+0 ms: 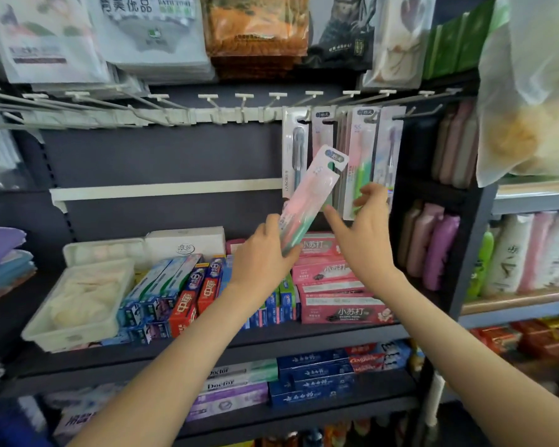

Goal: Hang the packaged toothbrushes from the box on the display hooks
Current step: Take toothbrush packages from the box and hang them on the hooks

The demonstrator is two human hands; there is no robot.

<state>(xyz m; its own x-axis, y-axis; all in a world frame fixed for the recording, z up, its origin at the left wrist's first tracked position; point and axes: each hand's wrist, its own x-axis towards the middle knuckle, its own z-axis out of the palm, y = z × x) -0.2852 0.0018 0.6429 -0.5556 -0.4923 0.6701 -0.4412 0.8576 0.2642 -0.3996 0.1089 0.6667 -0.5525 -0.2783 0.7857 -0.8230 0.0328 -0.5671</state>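
My view looks forward and down from a head camera onto a shop shelf. The left hand grips one packaged toothbrush by its lower end, fingers curled round the card. From that grip the pack's long axis rises up and to the right, tilted, with its blue header and hang hole at the top end, farthest from the hand. That top end lies just in front of the hanging packs and below the display hooks, not yet on any of them.

The right hand sits just right of the held pack, fingers loosely spread and holding nothing. Its forefinger points toward the pack's middle, and its upper fingers are at the foot of a hanging pack; I cannot tell whether they touch. It is the hand nearer the loaded hooks, so I judge it would steady the row while the left lifts the hole onto a hook.

Counts: one pack in hand, four hanging fronts, more edge-on between them. About a dozen hooks, those on the left bare. I cannot make out the box. Toothpaste cartons fill the shelf below
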